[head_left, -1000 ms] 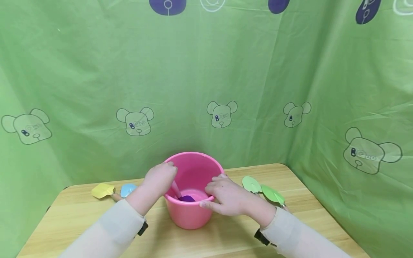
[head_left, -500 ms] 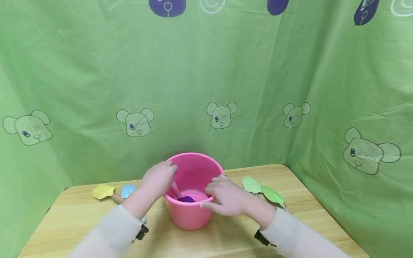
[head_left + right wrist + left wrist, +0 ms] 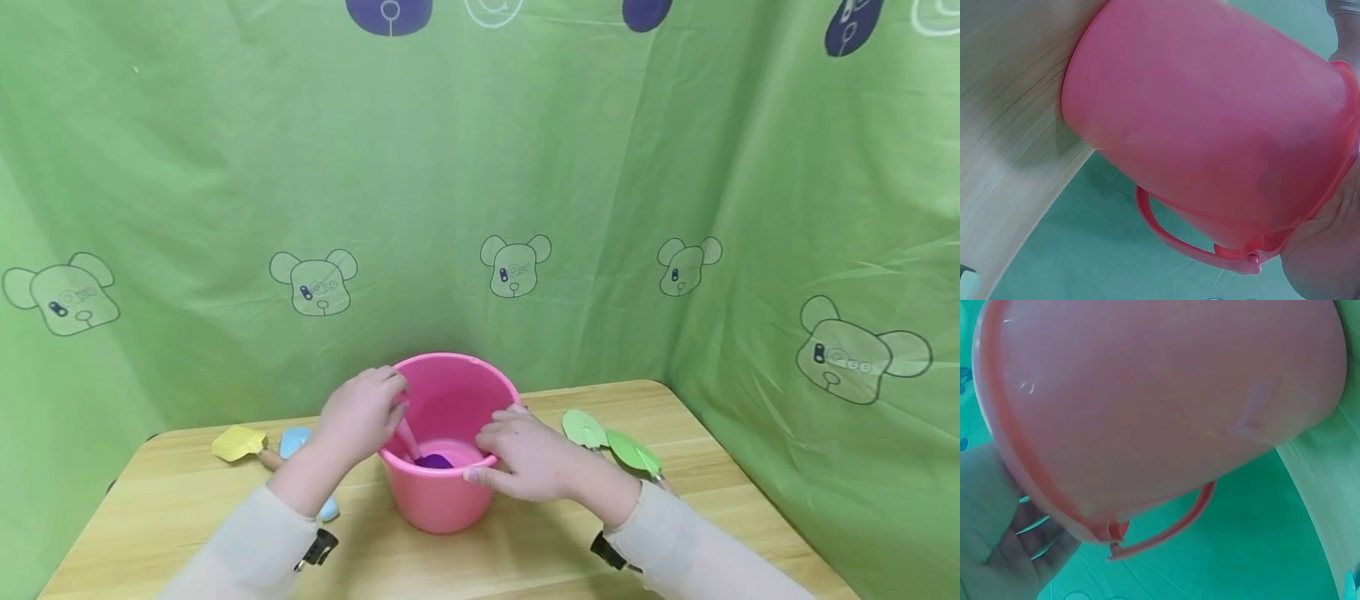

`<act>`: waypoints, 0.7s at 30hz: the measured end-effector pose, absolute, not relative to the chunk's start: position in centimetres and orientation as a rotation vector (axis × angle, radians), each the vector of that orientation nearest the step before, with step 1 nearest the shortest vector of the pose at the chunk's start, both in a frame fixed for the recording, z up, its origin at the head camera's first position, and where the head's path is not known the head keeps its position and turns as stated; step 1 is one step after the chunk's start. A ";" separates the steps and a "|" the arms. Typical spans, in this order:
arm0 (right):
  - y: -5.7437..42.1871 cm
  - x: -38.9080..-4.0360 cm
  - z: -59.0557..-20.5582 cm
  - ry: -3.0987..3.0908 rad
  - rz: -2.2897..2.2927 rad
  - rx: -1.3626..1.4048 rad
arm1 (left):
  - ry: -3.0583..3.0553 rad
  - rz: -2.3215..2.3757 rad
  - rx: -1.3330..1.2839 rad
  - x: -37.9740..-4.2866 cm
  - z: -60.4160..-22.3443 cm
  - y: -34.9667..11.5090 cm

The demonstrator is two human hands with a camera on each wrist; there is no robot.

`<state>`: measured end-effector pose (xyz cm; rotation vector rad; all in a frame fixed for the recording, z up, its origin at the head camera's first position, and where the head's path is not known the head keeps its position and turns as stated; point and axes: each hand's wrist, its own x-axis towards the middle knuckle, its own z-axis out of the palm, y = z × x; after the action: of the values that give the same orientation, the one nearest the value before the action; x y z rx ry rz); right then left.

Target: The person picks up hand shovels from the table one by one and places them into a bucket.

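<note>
My pale sleeves (image 3: 251, 533) reach in from the near side, a black strap (image 3: 319, 547) at my left wrist. My right hand (image 3: 525, 454) has its grip firmly around the right rim of a pink plastic bucket (image 3: 442, 502), thumb outside, fingers inside. My left hand (image 3: 360, 412) bends over the left rim; I cannot tell whether that grip holds anything. Inside the bucket, a purple-headed tool with a pink handle (image 3: 433, 462) leans up beneath it. The bucket stands upright on a light wood-grain counter (image 3: 187, 525). To its left are a light blue tool (image 3: 294, 439), partly hidden by my arm, and a yellow-bladed shovel (image 3: 238, 443) with a brown handle; to its right, a pale green blade (image 3: 584, 428) beside a brighter green blade (image 3: 633, 452). Behind hangs a green cloth (image 3: 450, 150) printed with bear heads.
</note>
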<state>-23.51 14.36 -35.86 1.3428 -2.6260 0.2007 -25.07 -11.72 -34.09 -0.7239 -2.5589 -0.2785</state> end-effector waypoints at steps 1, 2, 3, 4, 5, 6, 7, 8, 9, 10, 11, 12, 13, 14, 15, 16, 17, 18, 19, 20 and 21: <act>14.4 -23.5 -35.9 -2.624 0.197 1.343 | -2.542 -0.295 -0.725 -25.0 -34.1 -11.9; 14.4 -23.5 -35.9 -2.622 0.196 1.344 | -2.527 -0.311 -0.724 -25.0 -34.1 -12.1; 14.4 -23.5 -35.8 -2.619 0.195 1.346 | -2.509 -0.329 -0.724 -24.9 -34.1 -12.3; 14.4 -23.5 -35.8 -2.617 0.194 1.349 | -2.497 -0.340 -0.718 -24.8 -34.1 -12.5; 14.4 -23.6 -35.8 -2.614 0.193 1.351 | -2.485 -0.354 -0.711 -24.8 -34.1 -12.7; 14.4 -23.6 -35.9 -2.612 0.193 1.352 | -2.474 -0.367 -0.705 -24.7 -34.1 -12.9; 14.4 -23.6 -35.9 -2.610 0.193 1.354 | -2.465 -0.384 -0.703 -24.6 -34.1 -13.0; 14.4 -23.6 -35.9 -2.610 0.194 1.354 | -2.456 -0.400 -0.704 -24.5 -34.1 -13.2; 14.4 -23.6 -35.9 -2.610 0.195 1.353 | -2.450 -0.411 -0.706 -24.5 -34.1 -13.3; 14.4 -23.6 -35.9 -2.610 0.196 1.352 | -2.448 -0.419 -0.707 -24.4 -34.1 -13.4; 14.5 -23.6 -35.9 -2.611 0.197 1.350 | -2.445 -0.431 -0.710 -24.4 -34.1 -13.5; 14.5 -23.6 -35.9 -2.612 0.198 1.349 | -2.443 -0.441 -0.713 -24.3 -34.1 -13.5; 14.5 -23.7 -35.9 -2.611 0.197 1.350 | -2.443 -0.446 -0.713 -24.2 -34.1 -13.6; 14.5 -23.7 -36.0 -2.610 0.196 1.349 | -2.442 -0.453 -0.711 -24.2 -34.2 -13.7; 14.5 -23.7 -36.0 -2.608 0.196 1.351 | -2.441 -0.456 -0.705 -24.1 -34.2 -13.8; 14.5 -23.7 -36.0 -2.606 0.197 1.354 | -2.440 -0.461 -0.697 -24.1 -34.2 -13.9; 14.5 -23.7 -36.1 -2.604 0.197 1.356 | -2.437 -0.467 -0.691 -24.0 -34.2 -14.0; 14.5 -23.7 -36.1 -2.602 0.199 1.359 | -2.432 -0.470 -0.687 -23.9 -34.2 -14.2; 14.4 -23.7 -36.1 -2.601 0.200 1.360 | -2.428 -0.468 -0.684 -23.9 -34.2 -14.4; 14.4 -23.7 -36.0 -2.602 0.201 1.360 | -2.425 -0.465 -0.681 -23.8 -34.2 -14.6; 14.4 -23.7 -36.0 -2.603 0.201 1.359 | -2.425 -0.459 -0.677 -23.8 -34.2 -14.8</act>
<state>-23.67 14.41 -36.01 1.3594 -2.6029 0.2006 -23.79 -14.79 -34.24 -0.6770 -2.4247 -0.4594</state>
